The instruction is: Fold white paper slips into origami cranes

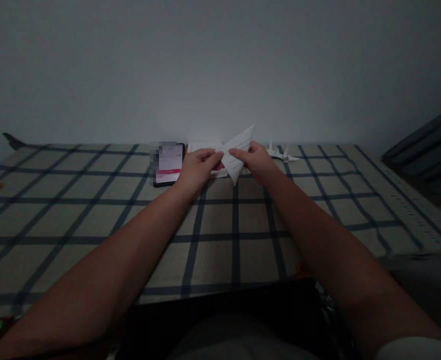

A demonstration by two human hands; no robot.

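Forearms (108, 260) nearest; I note left hand (198, 167) and right hand (260, 161) pinching folded paper (241, 143); presumably light, tearable; grip at edges.

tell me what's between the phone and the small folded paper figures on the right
In the head view, from the phone to the paper figures: left hand, folded paper, right hand, with more white paper lying partly hidden behind them.
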